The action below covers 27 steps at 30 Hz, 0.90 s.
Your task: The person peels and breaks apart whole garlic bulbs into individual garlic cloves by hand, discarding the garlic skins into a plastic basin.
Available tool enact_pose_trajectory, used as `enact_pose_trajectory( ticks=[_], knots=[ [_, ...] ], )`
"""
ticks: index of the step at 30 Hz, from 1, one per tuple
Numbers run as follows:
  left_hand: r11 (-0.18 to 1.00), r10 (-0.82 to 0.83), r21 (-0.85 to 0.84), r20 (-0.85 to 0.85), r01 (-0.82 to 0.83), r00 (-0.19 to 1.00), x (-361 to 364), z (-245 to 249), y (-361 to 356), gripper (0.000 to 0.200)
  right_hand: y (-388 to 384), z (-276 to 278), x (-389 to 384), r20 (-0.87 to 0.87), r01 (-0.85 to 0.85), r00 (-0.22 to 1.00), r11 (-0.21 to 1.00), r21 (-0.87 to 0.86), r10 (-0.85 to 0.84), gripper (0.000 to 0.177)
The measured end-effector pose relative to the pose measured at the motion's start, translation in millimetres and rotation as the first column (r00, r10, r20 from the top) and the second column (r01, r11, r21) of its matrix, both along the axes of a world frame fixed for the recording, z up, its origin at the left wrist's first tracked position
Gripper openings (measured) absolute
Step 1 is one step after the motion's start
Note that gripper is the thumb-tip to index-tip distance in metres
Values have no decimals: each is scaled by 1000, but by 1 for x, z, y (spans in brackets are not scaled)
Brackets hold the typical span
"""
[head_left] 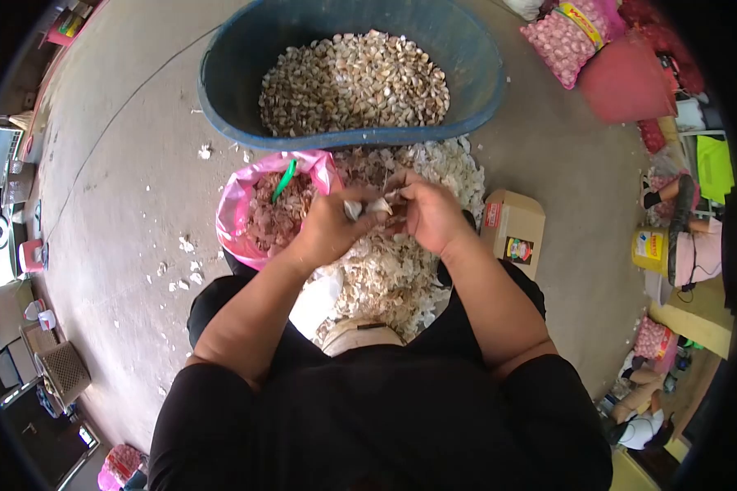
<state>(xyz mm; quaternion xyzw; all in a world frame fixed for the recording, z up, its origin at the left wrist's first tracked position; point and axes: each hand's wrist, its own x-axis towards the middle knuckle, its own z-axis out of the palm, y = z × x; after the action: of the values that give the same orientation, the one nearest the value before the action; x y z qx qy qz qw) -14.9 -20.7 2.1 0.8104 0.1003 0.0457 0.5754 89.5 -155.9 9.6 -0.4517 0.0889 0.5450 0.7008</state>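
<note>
Both hands meet over a pile of papery garlic peelings [373,278] between my knees. My left hand [332,225] is closed around garlic cloves [377,207], pale and partly covered by the fingers. Just to the right, my right hand [430,211] has its fingertips bent in a pinch against the same garlic; what else they hold is hidden. Beside my left hand stands a pink plastic bag [236,209] filled with reddish-brown skins, with a green strip [284,180] sticking up from it. Beyond the hands, a large blue tub [475,90] holds many loose garlic cloves [356,82].
A cardboard box [516,229] stands right of my right forearm. Garlic skins [187,244] litter the concrete floor [123,204] at left. At upper right are a net sack of garlic [561,45] and a red sack [626,82]. Other people [700,254] sit at the right edge near a yellow bucket [649,248].
</note>
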Motion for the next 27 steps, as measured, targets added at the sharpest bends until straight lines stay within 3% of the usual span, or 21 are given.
enact_pose_trajectory(
  ticks=[1,3,5,6,7,9,11,12,14,15,17,19,20,22,24,26,27],
  knots=[
    [999,-33,34,-77,36,996,0,5,-1,38,3,-11,-2,-92,8,996,1000,-3,-8,17],
    [996,-87,-22,-77,85,993,-3,7,-1,42,7,-33,-13,-288,16,957,1000,-23,-22,21],
    [946,-93,-323,-261,4,961,-4,6,11,46,13,-42,-20,-260,16,965,997,-79,-36,23],
    [925,47,-358,-221,-125,974,-5,-4,11,48,18,-53,-14,-267,37,962,995,-94,-61,24],
    [762,5,-587,-416,-273,909,-3,0,19,44,25,-53,-7,-271,59,958,992,-111,-87,25],
    [194,-191,-955,-263,-226,946,-6,-35,42,37,36,-26,24,-49,202,979,979,40,-200,29],
    [251,-58,-911,-350,-326,935,-5,-10,37,28,47,5,56,276,200,938,978,64,-210,33],
    [278,14,-895,-359,-348,933,-5,-6,35,26,52,14,56,554,148,825,989,-19,-113,35],
    [330,98,-879,-331,-344,939,-6,0,34,25,57,25,54,911,131,383,967,-219,154,37],
    [370,108,-868,-313,-330,944,-6,1,34,28,56,23,47,855,-38,435,954,-297,283,32],
    [450,132,-839,-276,-306,952,-5,2,36,35,51,22,13,799,-197,442,913,-356,407,26],
    [515,121,-795,-303,-321,945,-7,4,35,43,44,22,-14,918,-226,249,940,-254,308,32],
    [539,111,-779,-312,-321,943,-6,6,32,44,38,33,-21,875,-203,268,911,-358,403,33],
    [620,76,-725,-325,-300,943,-8,5,28,51,29,29,-27,867,-122,317,922,-366,386,31],
    [819,36,-556,-202,-145,979,-12,13,19,48,22,19,-27,854,-81,389,936,-342,345,31],
    [947,-74,-319,-133,28,988,-13,12,16,52,18,20,-30,914,-59,312,966,-253,259,29],
    [963,-47,-267,-79,24,996,-13,8,13,56,19,21,-32,937,-53,274,977,-209,215,28]
  ],
)
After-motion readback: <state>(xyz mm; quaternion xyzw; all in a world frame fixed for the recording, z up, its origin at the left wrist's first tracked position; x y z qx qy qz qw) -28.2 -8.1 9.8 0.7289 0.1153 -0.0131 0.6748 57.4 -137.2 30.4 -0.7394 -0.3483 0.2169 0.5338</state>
